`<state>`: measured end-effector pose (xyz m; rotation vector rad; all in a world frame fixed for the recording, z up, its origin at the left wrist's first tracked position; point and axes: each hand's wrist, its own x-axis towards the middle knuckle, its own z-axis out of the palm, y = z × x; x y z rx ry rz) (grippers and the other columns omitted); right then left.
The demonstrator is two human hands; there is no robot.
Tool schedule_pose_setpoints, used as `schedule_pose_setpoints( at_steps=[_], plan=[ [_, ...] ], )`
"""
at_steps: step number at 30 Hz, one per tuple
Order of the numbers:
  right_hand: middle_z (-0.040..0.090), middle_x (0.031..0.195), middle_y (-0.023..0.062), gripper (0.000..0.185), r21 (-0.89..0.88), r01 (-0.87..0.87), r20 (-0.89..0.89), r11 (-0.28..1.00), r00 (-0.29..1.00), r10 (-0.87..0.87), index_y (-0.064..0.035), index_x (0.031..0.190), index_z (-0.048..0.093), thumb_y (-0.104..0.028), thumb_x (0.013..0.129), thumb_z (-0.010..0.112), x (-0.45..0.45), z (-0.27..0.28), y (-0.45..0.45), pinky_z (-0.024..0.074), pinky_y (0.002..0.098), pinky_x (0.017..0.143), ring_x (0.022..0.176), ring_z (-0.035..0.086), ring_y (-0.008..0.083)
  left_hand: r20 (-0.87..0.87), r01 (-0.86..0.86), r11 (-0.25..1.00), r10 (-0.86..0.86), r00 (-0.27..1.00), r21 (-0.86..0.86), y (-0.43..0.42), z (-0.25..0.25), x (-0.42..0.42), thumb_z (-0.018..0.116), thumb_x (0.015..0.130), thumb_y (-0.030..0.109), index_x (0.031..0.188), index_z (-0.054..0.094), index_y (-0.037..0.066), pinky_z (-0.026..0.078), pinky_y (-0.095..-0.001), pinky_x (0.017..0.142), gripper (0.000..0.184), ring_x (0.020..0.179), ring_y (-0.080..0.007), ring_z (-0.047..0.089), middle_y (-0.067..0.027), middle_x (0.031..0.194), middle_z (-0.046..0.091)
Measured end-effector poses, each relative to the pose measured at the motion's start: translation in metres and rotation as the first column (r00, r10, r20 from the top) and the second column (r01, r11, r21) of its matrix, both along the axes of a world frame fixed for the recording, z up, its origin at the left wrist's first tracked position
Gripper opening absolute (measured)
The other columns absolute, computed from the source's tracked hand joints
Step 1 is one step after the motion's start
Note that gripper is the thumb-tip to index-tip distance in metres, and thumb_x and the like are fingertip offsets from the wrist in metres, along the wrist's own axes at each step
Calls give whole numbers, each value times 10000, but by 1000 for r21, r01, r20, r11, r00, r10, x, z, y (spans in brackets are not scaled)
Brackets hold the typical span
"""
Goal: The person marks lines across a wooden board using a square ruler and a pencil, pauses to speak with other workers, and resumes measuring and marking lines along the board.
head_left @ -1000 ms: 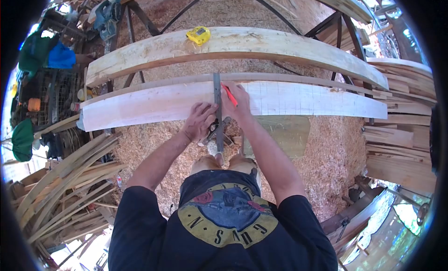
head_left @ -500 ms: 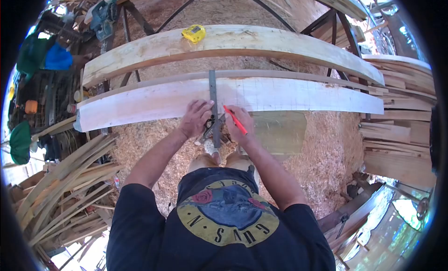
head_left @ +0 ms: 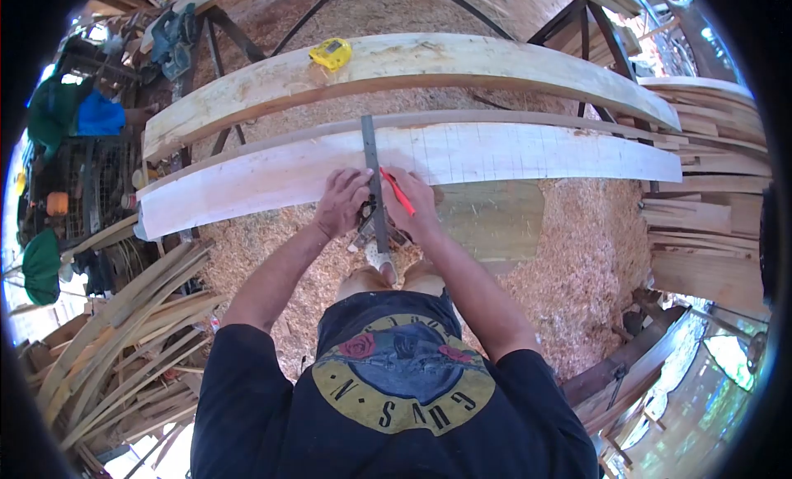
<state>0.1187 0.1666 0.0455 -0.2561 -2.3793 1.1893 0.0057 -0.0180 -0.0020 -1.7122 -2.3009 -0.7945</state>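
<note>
A combination square's metal blade (head_left: 370, 153) lies across the pale board (head_left: 289, 161), its lower end sticking out past the near edge. My left hand (head_left: 341, 202) is closed on the square at the board's near edge, left of the blade. My right hand (head_left: 416, 203) grips a red pencil (head_left: 399, 193), its upper tip close to the blade's right side. Several thin lines cross the board to the right of the blade. The square's head is partly hidden by my hands.
A thicker beam (head_left: 462, 58) lies beyond the board, bearing a yellow tape measure (head_left: 331, 55). Thin offcuts (head_left: 124, 330) are piled at the left, stacked planks (head_left: 709, 268) at the right. Shavings (head_left: 577, 256) cover the ground.
The square has shifted left along the board relative to the drawn lines. My right hand drew back with the pencil half a second ago and is now again over the board beside the blade.
</note>
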Motion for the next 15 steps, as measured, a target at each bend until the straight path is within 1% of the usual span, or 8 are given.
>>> schedule_pose_setpoints(
  at_steps=[1,3,4,6,10,13,15],
  plan=[
    [758,1005,156,264,-14,-3,-7,1000,1000,3,-50,1200,703,-89,939,705,-1,2,-1,559,459,827,891,693,387,0,-1,1000,1,1000,-9,-1,0,1,803,715,107,1119,608,111,384,-562,1167,448,1367,-370,540,-117,1492,614],
    [755,1003,158,262,17,-41,-24,999,999,42,-46,1195,703,-82,936,705,12,1,0,558,461,818,881,693,391,-8,1,1000,-2,1000,-19,0,2,-1,800,714,100,1120,612,111,385,-561,1167,448,1370,-369,538,-116,1489,616],
    [754,1002,159,261,36,-63,-32,997,997,64,-44,1193,703,-79,934,705,19,1,0,558,461,814,876,692,393,-17,2,1000,-2,1000,-20,1,2,-1,779,734,113,1124,614,110,390,-564,1162,424,1364,-373,542,-120,1477,618],
    [752,1000,163,260,2,-72,-24,997,997,72,-47,1190,704,-76,932,707,29,2,-4,557,467,809,870,693,397,-33,2,1000,-3,999,-25,0,2,-1,737,774,139,1132,618,108,400,-570,1153,378,1350,-381,552,-128,1455,622],
    [749,993,168,253,-24,-13,-32,1000,999,12,-56,1177,706,-77,925,712,14,2,-4,556,475,802,876,696,402,-11,5,1000,-5,1000,-5,1,2,-1,742,768,138,1114,622,104,400,-567,1153,368,1345,-381,554,-129,1453,629],
    [745,974,176,233,-53,-29,-45,998,999,27,-58,1158,703,-78,925,709,1,6,2,555,480,808,882,697,407,-10,1,1000,-1,1000,-10,0,2,1,747,763,141,1112,620,102,399,-568,1153,373,1344,-380,554,-130,1456,629],
    [742,966,180,216,-6,-62,-41,998,997,62,-58,1147,698,-79,932,700,15,7,0,550,481,812,876,696,407,-22,6,1000,-6,1000,-17,0,2,-1,751,761,145,1125,617,102,400,-568,1153,390,1344,-381,554,-130,1461,624]
  ],
)
